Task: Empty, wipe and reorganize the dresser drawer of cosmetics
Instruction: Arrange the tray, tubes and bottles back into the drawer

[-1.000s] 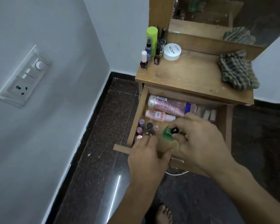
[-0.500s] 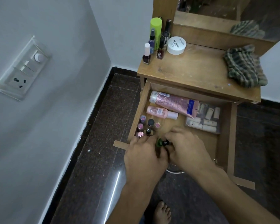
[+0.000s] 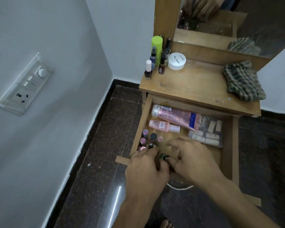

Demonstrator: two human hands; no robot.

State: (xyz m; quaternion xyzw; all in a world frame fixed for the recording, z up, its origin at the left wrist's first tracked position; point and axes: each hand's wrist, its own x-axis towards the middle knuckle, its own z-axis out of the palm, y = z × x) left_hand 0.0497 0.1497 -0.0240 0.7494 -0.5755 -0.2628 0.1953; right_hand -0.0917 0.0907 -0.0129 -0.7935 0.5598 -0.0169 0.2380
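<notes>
The wooden drawer (image 3: 229, 145) is pulled out under the dresser top. Inside lie a large pink tube (image 3: 174, 116), a small pink bottle (image 3: 161, 125) and a clear pouch of small tubes (image 3: 207, 132). Several small nail polish bottles (image 3: 149, 139) stand in its front left corner. A green bottle with a black cap (image 3: 162, 156) stands at the drawer's front, between my hands. My left hand (image 3: 146, 168) rests over the front edge, fingertips at the small bottles. My right hand (image 3: 194, 160) has its thumb beside the green bottle and its fingers lifted and spread above it.
On the dresser top (image 3: 192, 86) stand a lime green can (image 3: 157, 45), a spray bottle, nail polishes (image 3: 148, 70) and a white jar (image 3: 176, 61), with a checked cloth (image 3: 243, 83) at the right. A mirror rises behind. A wall with a switch panel (image 3: 25, 84) lies left.
My right hand carried the green bottle down to the drawer's front beside the small bottles, and its fingers have now lifted off it. My left hand stayed at the front edge.
</notes>
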